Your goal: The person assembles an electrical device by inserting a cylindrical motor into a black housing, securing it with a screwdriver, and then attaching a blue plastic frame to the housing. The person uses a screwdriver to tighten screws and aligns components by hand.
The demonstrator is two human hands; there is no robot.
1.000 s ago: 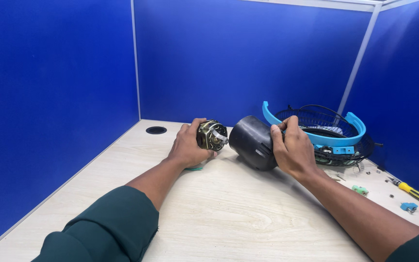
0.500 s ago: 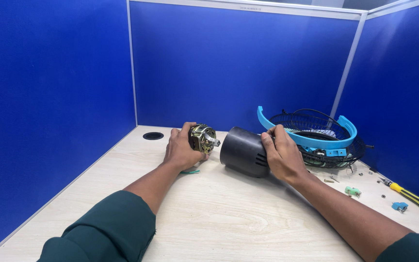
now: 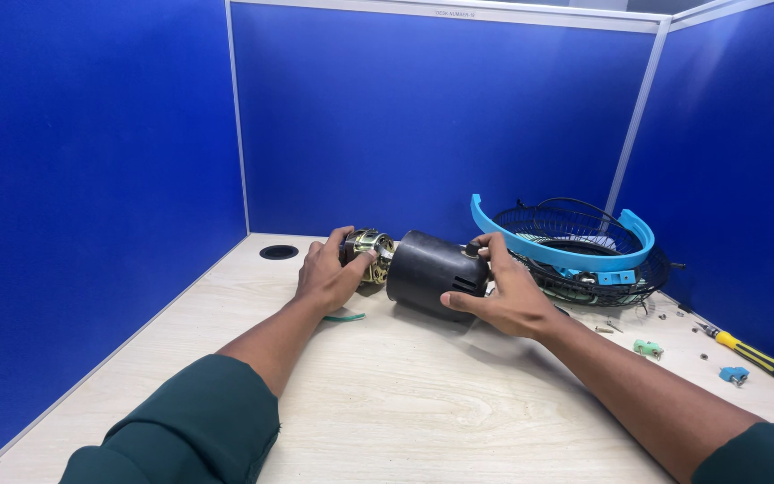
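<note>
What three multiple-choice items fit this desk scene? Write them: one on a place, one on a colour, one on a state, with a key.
1. Where does the screwdriver lie?
A. at the desk's right edge
B. beside the round cable hole
C. inside the wire fan guard

2. What colour is the curved plastic ring resting on the wire fan guard?
A. red
B. light blue
C. white

3. How is the black motor housing held?
A. it lies untouched on the desk
B. the left hand alone lifts it
C. the right hand grips it while the left hand holds the motor core

Key: 1 A, its yellow-and-black handle shows far right on the desk. 2 B, the ring is light blue against the dark wire. 3 C, fingers of each hand wrap its own part.
</note>
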